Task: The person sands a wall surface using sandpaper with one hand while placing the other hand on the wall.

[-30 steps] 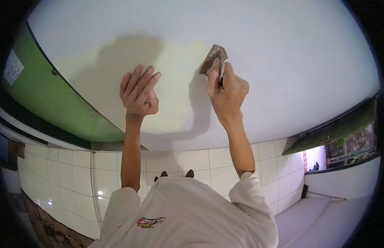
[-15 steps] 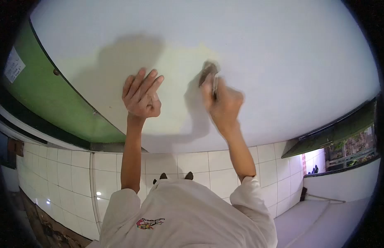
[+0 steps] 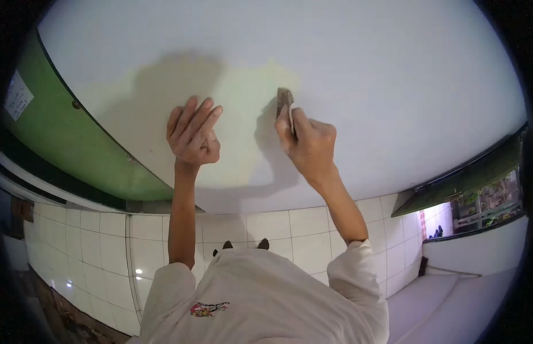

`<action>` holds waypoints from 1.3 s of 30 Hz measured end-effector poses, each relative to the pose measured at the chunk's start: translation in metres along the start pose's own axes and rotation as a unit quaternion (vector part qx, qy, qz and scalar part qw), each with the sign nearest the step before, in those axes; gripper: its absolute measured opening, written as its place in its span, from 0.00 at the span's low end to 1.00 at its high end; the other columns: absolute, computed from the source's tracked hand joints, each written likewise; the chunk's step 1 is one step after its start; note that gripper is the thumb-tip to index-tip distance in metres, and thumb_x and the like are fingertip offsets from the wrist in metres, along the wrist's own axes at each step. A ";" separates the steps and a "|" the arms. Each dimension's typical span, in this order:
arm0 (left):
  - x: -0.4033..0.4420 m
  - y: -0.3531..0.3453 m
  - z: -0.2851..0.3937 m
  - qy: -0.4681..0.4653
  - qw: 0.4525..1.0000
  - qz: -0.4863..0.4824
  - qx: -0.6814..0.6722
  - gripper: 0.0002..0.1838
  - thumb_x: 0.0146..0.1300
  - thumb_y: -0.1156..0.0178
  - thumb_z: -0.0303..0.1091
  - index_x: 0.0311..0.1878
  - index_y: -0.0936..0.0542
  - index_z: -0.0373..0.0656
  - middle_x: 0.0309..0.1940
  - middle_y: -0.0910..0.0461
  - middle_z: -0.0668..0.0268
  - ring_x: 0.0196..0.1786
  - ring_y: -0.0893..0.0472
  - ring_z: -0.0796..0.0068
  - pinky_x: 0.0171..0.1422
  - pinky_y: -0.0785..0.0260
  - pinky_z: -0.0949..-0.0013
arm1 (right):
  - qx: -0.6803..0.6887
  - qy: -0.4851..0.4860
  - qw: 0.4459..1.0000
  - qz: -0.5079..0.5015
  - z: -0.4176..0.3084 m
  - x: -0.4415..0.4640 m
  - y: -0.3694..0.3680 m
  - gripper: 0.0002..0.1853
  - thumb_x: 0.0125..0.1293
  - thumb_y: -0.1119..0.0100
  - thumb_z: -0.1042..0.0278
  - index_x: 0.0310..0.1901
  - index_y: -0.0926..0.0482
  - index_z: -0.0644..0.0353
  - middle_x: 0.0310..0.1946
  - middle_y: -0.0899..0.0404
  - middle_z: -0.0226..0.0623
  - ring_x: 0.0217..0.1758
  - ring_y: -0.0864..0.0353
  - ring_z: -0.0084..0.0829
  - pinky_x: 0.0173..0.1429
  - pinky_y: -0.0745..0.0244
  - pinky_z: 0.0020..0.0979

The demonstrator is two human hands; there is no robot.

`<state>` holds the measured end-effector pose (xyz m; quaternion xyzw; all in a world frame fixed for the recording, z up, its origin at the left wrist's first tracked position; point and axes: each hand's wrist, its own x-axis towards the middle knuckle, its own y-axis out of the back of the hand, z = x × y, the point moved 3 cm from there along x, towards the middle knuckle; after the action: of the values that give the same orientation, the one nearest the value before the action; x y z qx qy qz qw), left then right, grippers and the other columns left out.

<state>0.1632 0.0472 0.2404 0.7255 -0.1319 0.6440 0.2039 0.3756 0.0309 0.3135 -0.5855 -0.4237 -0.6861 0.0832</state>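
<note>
Pale wall (image 3: pixel 387 86) behind, the right hand (image 3: pixel 310 141) pinches a brown sheet (image 3: pixel 283 101), right of the spread left hand (image 3: pixel 193 135).

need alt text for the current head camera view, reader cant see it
A right hand pinches a folded brown sheet, perhaps sandpaper, at the right side of a pale yellow patch on a white wall. The left hand, apparently empty, is raised before the patch. A green panel stands left; pale floor tiles lie below.
</note>
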 end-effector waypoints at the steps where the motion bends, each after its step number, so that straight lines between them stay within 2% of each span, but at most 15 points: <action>1: 0.001 0.000 0.000 0.001 1.000 0.001 -0.001 0.24 0.50 0.55 0.26 0.49 0.17 0.51 0.52 0.19 0.71 0.62 0.26 0.67 0.72 0.46 0.63 | 0.008 0.004 1.000 -0.012 0.002 0.001 0.002 0.10 0.56 0.39 0.78 0.23 0.31 0.59 0.07 0.41 0.33 0.08 0.41 0.26 0.13 0.48 0.28; 4: -0.004 0.002 0.003 0.004 1.000 -0.004 -0.008 0.24 0.50 0.55 0.26 0.48 0.17 0.51 0.52 0.19 0.71 0.62 0.26 0.67 0.72 0.46 0.62 | -0.008 -0.055 0.998 0.011 0.015 0.011 0.011 0.09 0.56 0.38 0.76 0.25 0.30 0.59 0.10 0.38 0.33 0.10 0.38 0.26 0.14 0.44 0.29; 10: -0.004 0.000 0.000 0.002 1.000 0.002 -0.007 0.24 0.51 0.56 0.26 0.49 0.17 0.51 0.52 0.19 0.71 0.62 0.26 0.67 0.72 0.46 0.62 | 0.023 0.003 0.998 -0.051 0.006 -0.015 -0.006 0.09 0.58 0.39 0.75 0.24 0.30 0.59 0.08 0.37 0.34 0.09 0.36 0.31 0.15 0.42 0.30; 14: -0.006 0.005 0.001 0.003 1.000 0.004 0.001 0.23 0.53 0.57 0.28 0.49 0.17 0.51 0.50 0.18 0.70 0.62 0.26 0.67 0.73 0.47 0.62 | 0.000 -0.064 0.998 -0.017 0.010 0.010 0.017 0.09 0.58 0.40 0.73 0.25 0.31 0.60 0.08 0.37 0.33 0.09 0.35 0.32 0.15 0.41 0.31; 17: -0.001 0.002 0.001 0.006 1.000 0.003 -0.001 0.23 0.54 0.57 0.29 0.49 0.17 0.51 0.50 0.18 0.70 0.62 0.25 0.67 0.74 0.47 0.62 | 0.028 -0.005 0.999 -0.025 0.009 -0.010 -0.007 0.10 0.60 0.40 0.72 0.25 0.30 0.60 0.08 0.37 0.33 0.09 0.34 0.32 0.15 0.41 0.32; 20: 0.003 -0.001 0.001 0.001 1.000 0.027 -0.013 0.23 0.54 0.57 0.29 0.49 0.17 0.51 0.50 0.18 0.70 0.62 0.25 0.67 0.74 0.48 0.62 | 0.036 -0.009 0.998 -0.053 0.013 -0.009 -0.006 0.10 0.60 0.39 0.71 0.26 0.30 0.60 0.09 0.36 0.34 0.09 0.35 0.31 0.15 0.41 0.31; 22: 0.001 0.001 0.001 0.000 1.000 0.020 -0.010 0.23 0.54 0.57 0.29 0.49 0.18 0.51 0.50 0.18 0.70 0.62 0.25 0.67 0.74 0.48 0.62 | 0.024 -0.008 0.999 -0.039 0.012 0.010 0.005 0.10 0.59 0.39 0.72 0.25 0.31 0.60 0.09 0.36 0.34 0.09 0.35 0.30 0.14 0.43 0.31; 24: 0.000 0.002 0.001 -0.003 1.000 0.018 -0.010 0.23 0.53 0.57 0.28 0.49 0.18 0.51 0.50 0.18 0.70 0.62 0.25 0.67 0.74 0.48 0.62 | 0.029 -0.031 0.997 0.061 0.012 0.037 0.022 0.15 0.57 0.39 0.80 0.17 0.34 0.61 0.07 0.45 0.33 0.09 0.50 0.26 0.13 0.50 0.27; 26: -0.001 0.002 -0.002 0.002 1.000 0.015 -0.012 0.24 0.52 0.57 0.27 0.49 0.18 0.52 0.51 0.18 0.71 0.62 0.26 0.67 0.74 0.48 0.62 | 0.028 -0.022 0.995 0.092 0.013 0.042 0.024 0.14 0.57 0.40 0.79 0.18 0.33 0.61 0.06 0.43 0.34 0.07 0.47 0.28 0.14 0.49 0.27; 30: 0.002 0.000 0.001 0.002 1.000 0.006 -0.006 0.25 0.50 0.56 0.27 0.50 0.18 0.52 0.52 0.19 0.71 0.63 0.26 0.67 0.74 0.48 0.62 | 0.025 -0.014 0.999 -0.039 0.014 -0.030 -0.019 0.11 0.58 0.39 0.76 0.23 0.32 0.61 0.09 0.37 0.38 0.09 0.36 0.34 0.15 0.41 0.33; 31: 0.004 -0.001 0.001 -0.001 1.000 0.007 -0.007 0.25 0.49 0.56 0.27 0.50 0.18 0.51 0.52 0.19 0.70 0.63 0.26 0.67 0.74 0.48 0.62 | 0.007 0.011 0.994 -0.111 0.010 -0.050 -0.024 0.05 0.60 0.41 0.72 0.34 0.25 0.63 0.11 0.33 0.36 0.12 0.32 0.34 0.16 0.37 0.33; 32: 0.004 -0.002 0.001 -0.004 1.000 0.009 -0.008 0.26 0.49 0.56 0.27 0.50 0.18 0.51 0.52 0.19 0.70 0.63 0.26 0.68 0.74 0.48 0.62 | 0.051 -0.029 0.976 -0.211 0.010 -0.064 -0.025 0.07 0.61 0.42 0.69 0.37 0.24 0.64 0.13 0.32 0.37 0.15 0.30 0.34 0.17 0.37 0.35; 34: 0.006 -0.002 -0.001 -0.013 1.000 0.020 -0.005 0.26 0.48 0.56 0.27 0.49 0.18 0.50 0.51 0.18 0.69 0.63 0.26 0.67 0.73 0.47 0.62 | 0.088 -0.052 0.977 -0.186 0.009 -0.054 -0.003 0.09 0.64 0.44 0.66 0.37 0.24 0.63 0.15 0.31 0.38 0.20 0.29 0.35 0.22 0.36 0.37; 38: 0.008 0.003 0.006 -0.010 1.000 -0.006 -0.013 0.25 0.48 0.53 0.26 0.52 0.20 0.48 0.52 0.19 0.67 0.60 0.24 0.64 0.71 0.43 0.59 | 0.195 -0.115 0.969 -0.103 0.005 -0.031 0.029 0.11 0.68 0.48 0.64 0.36 0.25 0.65 0.17 0.34 0.39 0.27 0.38 0.37 0.31 0.38 0.36; 39: 0.008 0.004 0.009 -0.006 1.000 -0.011 -0.019 0.26 0.48 0.52 0.26 0.54 0.22 0.47 0.52 0.20 0.66 0.59 0.24 0.62 0.69 0.40 0.58 | 0.259 -0.188 0.941 -0.108 0.010 -0.048 0.021 0.12 0.69 0.49 0.64 0.36 0.25 0.66 0.17 0.35 0.38 0.27 0.38 0.36 0.31 0.39 0.34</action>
<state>0.1703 0.0400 0.2484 0.7269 -0.1378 0.6345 0.2237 0.4098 0.0065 0.2814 -0.6127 -0.6554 -0.4351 0.0756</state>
